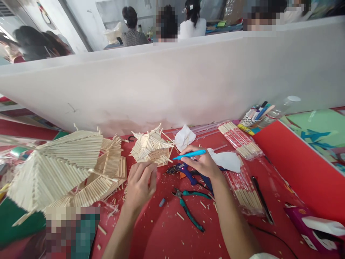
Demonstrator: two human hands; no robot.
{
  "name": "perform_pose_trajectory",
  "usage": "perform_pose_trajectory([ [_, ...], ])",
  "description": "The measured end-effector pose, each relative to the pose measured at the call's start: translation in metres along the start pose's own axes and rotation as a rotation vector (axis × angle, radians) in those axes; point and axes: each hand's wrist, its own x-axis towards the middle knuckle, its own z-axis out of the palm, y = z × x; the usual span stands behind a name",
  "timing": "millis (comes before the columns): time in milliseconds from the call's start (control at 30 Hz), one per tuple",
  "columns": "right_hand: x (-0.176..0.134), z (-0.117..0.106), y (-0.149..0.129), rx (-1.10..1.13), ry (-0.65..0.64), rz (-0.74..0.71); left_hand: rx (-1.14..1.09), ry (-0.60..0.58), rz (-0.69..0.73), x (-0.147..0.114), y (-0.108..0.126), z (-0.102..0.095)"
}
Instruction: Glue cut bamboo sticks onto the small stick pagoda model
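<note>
My right hand (201,162) grips a bright blue pen (192,154), its tip pointing left toward the small wooden-stick roof model (151,145). In front of that model is my left hand (142,181), fingers curled; what they hold, if anything, is hidden. Under my right hand lies a dark blue glue gun (188,174), partly covered. Closer to me are green-handled cutting pliers (185,205), jaws toward the left, with a small grey-blue piece (162,202) beside them. White tissue (184,137) sits behind the pen.
A larger stick-built pavilion model (61,162) fills the left side. On the right are packs of wooden chopsticks (240,140), a black pen (261,199), a red board (302,165) and a purple box (309,230). Stick scraps litter the red table (159,237). A white partition (161,86) stands behind; people sit beyond.
</note>
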Motion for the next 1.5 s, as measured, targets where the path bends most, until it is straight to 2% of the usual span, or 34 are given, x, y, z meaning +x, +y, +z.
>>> perform_pose_trajectory([
  [67, -0.003, -0.008, -0.002, -0.024, -0.031, -0.008, -0.058, -0.071, 0.02, 0.001, 0.003, -0.013],
  [100, -0.005, -0.012, -0.004, -0.041, -0.06, -0.018, -0.08, -0.159, 0.036, 0.0, 0.005, -0.019],
  [200, -0.009, -0.022, -0.012, -0.094, -0.214, -0.057, -0.068, -0.547, 0.028, -0.012, 0.012, -0.027],
  [267, -0.01, -0.026, -0.016, -0.114, -0.338, -0.079, -0.015, -0.767, -0.082, -0.028, 0.016, -0.023],
  [333, -0.01, -0.027, -0.018, -0.129, -0.435, -0.064, 0.021, -0.917, -0.174, -0.046, 0.02, -0.013],
  [433, -0.01, -0.022, -0.017, -0.174, -0.494, -0.009, 0.075, -1.01, -0.271, -0.067, 0.026, 0.003],
  [533, -0.009, -0.015, -0.015, -0.231, -0.495, -0.007, 0.103, -1.0, -0.328, -0.08, 0.03, 0.013],
  [600, -0.008, -0.011, -0.013, -0.253, -0.509, -0.027, 0.086, -0.947, -0.324, -0.085, 0.031, 0.015],
  [667, -0.008, -0.008, -0.014, -0.268, -0.528, -0.048, 0.021, -0.842, -0.312, -0.088, 0.03, 0.013],
  [733, -0.008, -0.008, -0.016, -0.267, -0.54, -0.068, -0.08, -0.689, -0.326, -0.087, 0.031, 0.01],
  [800, -0.009, -0.009, -0.019, -0.254, -0.541, -0.096, -0.187, -0.541, -0.367, -0.083, 0.033, 0.007],
  [867, -0.01, -0.011, -0.022, -0.248, -0.533, -0.125, -0.262, -0.447, -0.42, -0.077, 0.037, 0.006],
  [1033, -0.011, -0.013, -0.024, -0.25, -0.536, -0.124, -0.319, -0.39, -0.504, -0.067, 0.045, 0.01],
  [1333, -0.012, -0.014, -0.024, -0.225, -0.544, -0.102, -0.357, -0.34, -0.514, -0.061, 0.052, 0.011],
  [1500, -0.011, -0.012, -0.019, -0.173, -0.553, -0.063, -0.417, -0.242, -0.553, -0.063, 0.056, 0.019],
])
